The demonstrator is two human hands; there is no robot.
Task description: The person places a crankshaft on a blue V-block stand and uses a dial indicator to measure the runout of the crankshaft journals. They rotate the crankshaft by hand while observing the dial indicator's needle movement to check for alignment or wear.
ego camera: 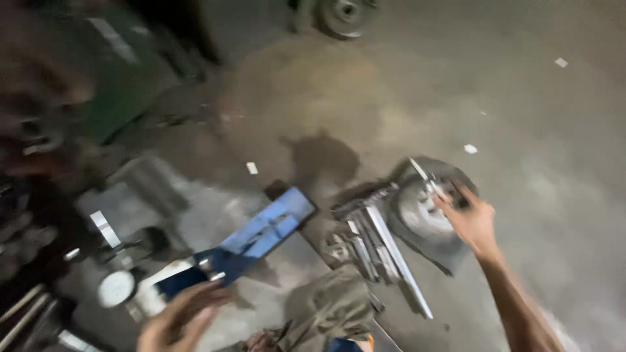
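Reaching out to the right, your right hand [473,221] pinches a thin metal tool [422,175], its fingers [450,199] closed on the handle end while the tip points up and away over a round grey disc [424,212] on the floor [521,117]. Your left hand [179,319] sits near and low, fingers curled around the near end of a blue bar [267,228]; blur hides how firmly, so you cannot tell whether the grip is full.

The frame is smeared by motion, so take care. The tool is held only at one end and could slip or jab if it swings. Just left of the disc lies a loose bundle of steel strips [381,251], their ends pointing toward your right forearm; a low sweep may catch them. The blue bar slants across a grey block [140,195], and a one-ended hold may let it tip or slide.

No readable labels or packages show. Small white scraps [252,167] lie on the floor, one at centre and others far right. A white round dial-like face [116,288] sits near left. Crumpled olive cloth [332,306] lies near centre.
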